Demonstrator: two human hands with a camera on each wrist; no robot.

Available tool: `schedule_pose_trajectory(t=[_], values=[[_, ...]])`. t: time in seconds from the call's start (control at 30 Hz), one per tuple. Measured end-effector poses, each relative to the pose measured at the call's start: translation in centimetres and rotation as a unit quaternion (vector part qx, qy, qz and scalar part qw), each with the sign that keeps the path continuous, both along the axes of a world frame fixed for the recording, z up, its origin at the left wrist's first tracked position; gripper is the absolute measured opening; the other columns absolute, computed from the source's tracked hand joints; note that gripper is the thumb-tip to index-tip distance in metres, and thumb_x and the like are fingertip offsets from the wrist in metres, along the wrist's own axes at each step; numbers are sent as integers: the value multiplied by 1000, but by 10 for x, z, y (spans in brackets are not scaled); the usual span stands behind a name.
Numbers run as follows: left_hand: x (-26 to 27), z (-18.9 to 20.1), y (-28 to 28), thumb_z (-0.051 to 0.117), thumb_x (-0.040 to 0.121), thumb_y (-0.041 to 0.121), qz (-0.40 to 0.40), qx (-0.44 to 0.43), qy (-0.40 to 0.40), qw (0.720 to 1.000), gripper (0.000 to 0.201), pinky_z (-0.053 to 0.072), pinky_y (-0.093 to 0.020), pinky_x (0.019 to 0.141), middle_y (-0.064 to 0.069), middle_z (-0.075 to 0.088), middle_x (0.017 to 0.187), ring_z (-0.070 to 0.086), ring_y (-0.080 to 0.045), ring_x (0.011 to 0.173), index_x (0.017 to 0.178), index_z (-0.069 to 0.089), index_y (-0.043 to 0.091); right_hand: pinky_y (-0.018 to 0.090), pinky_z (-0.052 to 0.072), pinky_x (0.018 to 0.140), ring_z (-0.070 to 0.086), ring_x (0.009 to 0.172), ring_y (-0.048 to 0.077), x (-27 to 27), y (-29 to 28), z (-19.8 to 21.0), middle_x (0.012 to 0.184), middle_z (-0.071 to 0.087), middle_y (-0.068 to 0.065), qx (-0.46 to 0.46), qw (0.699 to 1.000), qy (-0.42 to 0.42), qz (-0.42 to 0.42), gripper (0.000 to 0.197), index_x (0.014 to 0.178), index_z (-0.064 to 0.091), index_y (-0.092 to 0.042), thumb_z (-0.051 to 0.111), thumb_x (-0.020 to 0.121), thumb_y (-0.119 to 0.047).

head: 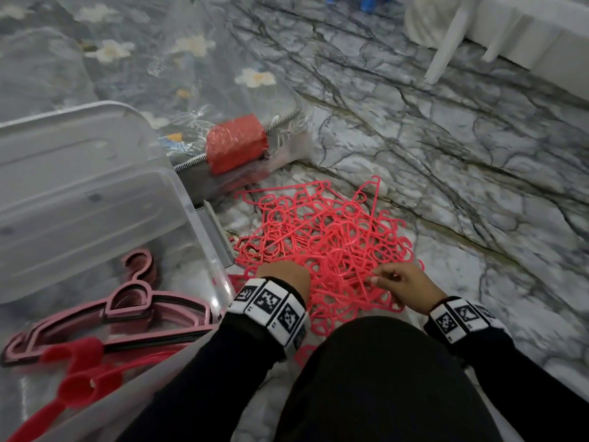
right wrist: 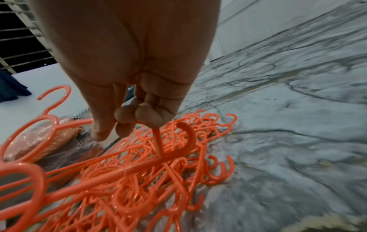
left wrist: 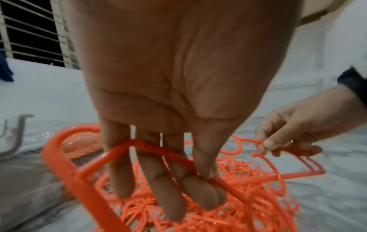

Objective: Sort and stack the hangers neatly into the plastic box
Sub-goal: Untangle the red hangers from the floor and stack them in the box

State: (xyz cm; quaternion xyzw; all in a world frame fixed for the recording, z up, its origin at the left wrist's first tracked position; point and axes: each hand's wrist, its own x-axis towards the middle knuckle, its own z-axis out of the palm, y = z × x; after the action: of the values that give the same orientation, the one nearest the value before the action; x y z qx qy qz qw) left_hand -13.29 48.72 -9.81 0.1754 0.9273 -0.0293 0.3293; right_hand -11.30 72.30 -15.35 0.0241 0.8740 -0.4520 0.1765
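a: what is shown from the head view that is missed by the wrist views?

b: the clear plastic box (head: 204, 247) is seen at nine o'clock of the heap of red hangers (head: 325, 247), which is spread on the marble floor (head: 446, 154). inside the box, pink hangers (head: 105, 320) are stacked, with thicker red hangers (head: 76, 371) lying at their six o'clock. the box lid (head: 73, 161) is leaned up at the box's twelve o'clock. a mattress wrapped in plastic (head: 191, 74), with a red corner piece (head: 236, 143), is seen at eleven o'clock of the heap.

a: and how are the hands shown?

b: from the head view only the backs are seen: the left hand (head: 285, 279) at the heap's seven o'clock, the right hand (head: 404, 285) at its five o'clock. the grasp is revealed by the wrist views. in the left wrist view the left hand's fingers (left wrist: 174, 188) are curled over a thin red bar (left wrist: 158, 150) of one hanger, with the thumb pressed against it. in the right wrist view another hanger is pinched by the right hand's fingertips (right wrist: 151, 116) at the stem (right wrist: 158, 144) just under its hook. the same pinch is seen from the side in the left wrist view, at three o'clock.

a: is either held hanger clear of the heap?

b: that cannot be told.
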Motion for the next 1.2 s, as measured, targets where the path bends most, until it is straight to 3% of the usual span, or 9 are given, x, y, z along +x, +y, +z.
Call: schedule_pose_trajectory(t=[0.1,0.33,0.57,0.7,0.8,0.93,1.03,1.13,1.2], values=[[1,0,3,54,91,15,11,28,1,1000,22,51,-37,81,-7,64,112,61,-27,100,110,65,15,16,41,45,51,45,5,-4,4,-6,60,62,-5,19,1000,4,-8,12,81,69,-11,62,89,-7],[20,-11,5,51,93,10,107,145,36,983,25,51,-44,91,-9,43,123,59,-28,102,110,66,20,27,45,68,56,64,12,12,22,-37,70,62,-3,213,974,-65,33,6,87,73,-18,68,86,-20],[6,-53,-8,43,91,8,245,220,57,942,24,50,-37,84,-9,56,119,59,-25,98,106,60,18,5,34,59,47,59,-6,21,24,-44,71,61,-11,204,977,-35,46,16,101,74,-10,64,88,-12],[8,-86,-7,42,96,16,269,179,43,945,20,47,-34,74,-6,64,100,62,-25,91,113,51,12,21,39,71,54,77,12,8,25,-41,92,70,8,226,973,-16,31,15,100,72,-10,64,88,-13],[17,-102,-6,51,94,38,257,204,13,944,27,52,-37,76,-3,66,93,65,-25,87,110,41,18,26,44,80,55,82,14,-9,24,-36,97,69,7,250,967,8,45,16,101,71,-11,62,88,-11],[25,-118,-11,55,92,31,203,175,-22,963,35,53,-40,82,-4,66,99,66,-25,91,119,38,17,23,40,93,59,107,20,-30,3,-31,115,67,5,232,968,27,87,29,115,66,-13,55,90,-5],[29,-128,-12,51,96,25,196,150,-40,968,32,51,-41,89,-12,64,110,63,-30,100,122,45,9,11,31,85,58,111,22,-37,-19,-32,117,65,8,190,976,62,87,30,116,64,-8,56,87,-1],[30,-133,-11,44,99,19,225,158,-20,961,22,49,-33,83,-13,66,110,63,-29,100,111,57,7,24,37,75,60,94,25,-33,-28,-35,96,64,8,247,965,87,13,10,93,65,-10,59,86,-13],[29,-132,-10,38,101,20,257,170,-5,951,26,44,-31,79,-13,65,110,62,-29,102,111,58,6,26,34,59,58,75,22,-23,-26,-41,72,57,1,283,958,33,-12,19,74,56,-15,61,87,-28]])
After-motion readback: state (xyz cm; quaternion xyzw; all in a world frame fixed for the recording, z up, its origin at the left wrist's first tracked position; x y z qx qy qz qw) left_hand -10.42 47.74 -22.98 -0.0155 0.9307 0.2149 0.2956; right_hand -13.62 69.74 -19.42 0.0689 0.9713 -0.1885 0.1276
